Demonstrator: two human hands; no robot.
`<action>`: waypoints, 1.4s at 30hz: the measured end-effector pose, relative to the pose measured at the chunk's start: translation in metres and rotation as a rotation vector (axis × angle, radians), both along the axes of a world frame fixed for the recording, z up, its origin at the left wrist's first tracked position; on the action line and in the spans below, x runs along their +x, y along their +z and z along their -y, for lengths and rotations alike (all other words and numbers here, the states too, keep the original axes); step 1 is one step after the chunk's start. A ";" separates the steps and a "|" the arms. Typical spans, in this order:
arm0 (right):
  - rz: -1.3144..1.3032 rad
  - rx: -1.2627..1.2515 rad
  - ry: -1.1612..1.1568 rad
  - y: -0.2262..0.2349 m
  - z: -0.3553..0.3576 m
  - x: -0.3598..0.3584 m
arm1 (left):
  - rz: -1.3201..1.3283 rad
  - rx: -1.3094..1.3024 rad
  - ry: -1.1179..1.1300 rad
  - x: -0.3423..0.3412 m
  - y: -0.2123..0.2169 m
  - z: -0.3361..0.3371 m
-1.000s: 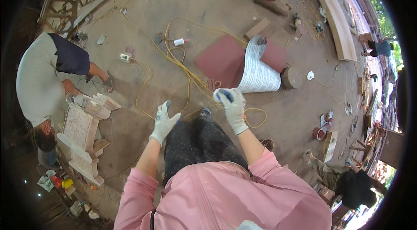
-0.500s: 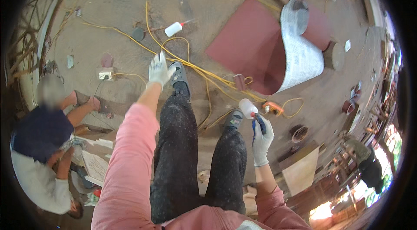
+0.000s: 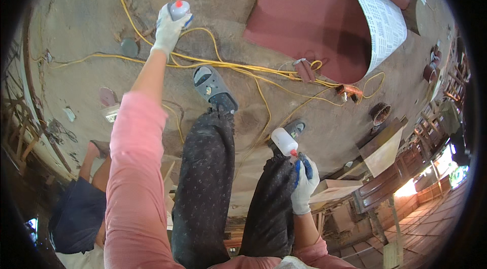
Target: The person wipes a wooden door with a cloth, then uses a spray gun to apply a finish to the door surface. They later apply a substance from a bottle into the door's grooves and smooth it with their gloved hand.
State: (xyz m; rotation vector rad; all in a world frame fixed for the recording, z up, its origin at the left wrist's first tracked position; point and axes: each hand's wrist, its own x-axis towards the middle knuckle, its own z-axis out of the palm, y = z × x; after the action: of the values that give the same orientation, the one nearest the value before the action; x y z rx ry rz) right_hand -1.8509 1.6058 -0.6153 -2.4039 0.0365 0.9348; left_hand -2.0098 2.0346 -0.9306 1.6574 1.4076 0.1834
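Note:
My left hand (image 3: 168,28), in a white glove, reaches far forward and is closed around a small grey-white bottle with a red cap (image 3: 178,9) just above the dirt floor. My right hand (image 3: 305,180), gloved white with blue fingertips, hangs beside my right knee and grips a white squeeze bottle (image 3: 284,141) by its red nozzle end. Between the arms my dark patterned trouser legs and two grey sandals (image 3: 210,81) show.
Yellow cables (image 3: 218,64) snake across the floor ahead. A dark red sheet (image 3: 309,20) lies beyond them with a printed paper roll (image 3: 381,18) on it. Another person (image 3: 81,208) crouches at the lower left. Wooden furniture parts (image 3: 383,155) stand at the right.
The view has tilted further down and closer to the floor. My left hand has taken hold of a red-capped bottle from the floor. The right hand keeps the white bottle at my knee.

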 end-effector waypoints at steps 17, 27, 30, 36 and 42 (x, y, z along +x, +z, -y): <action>0.415 0.361 -0.276 0.205 0.155 0.113 | 0.892 -0.332 -0.054 0.114 0.507 0.091; 0.691 0.788 -0.833 0.364 0.395 0.271 | 0.721 -0.438 0.083 0.151 0.602 0.377; 0.773 0.880 -0.907 0.408 0.452 0.330 | 0.682 -0.512 0.147 0.181 0.609 0.435; 1.057 0.768 -0.957 0.415 0.548 0.436 | 0.704 -0.579 -0.178 0.286 0.616 0.529; 1.025 0.666 -1.007 0.408 0.625 0.520 | 0.653 -0.608 -0.072 0.446 0.561 0.591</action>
State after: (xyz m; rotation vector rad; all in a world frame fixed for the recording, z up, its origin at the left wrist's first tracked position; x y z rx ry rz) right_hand -1.3312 0.9805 -0.2068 -1.6059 0.4188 -0.6631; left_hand -1.5639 1.4432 -0.3697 1.0047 0.7913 0.2057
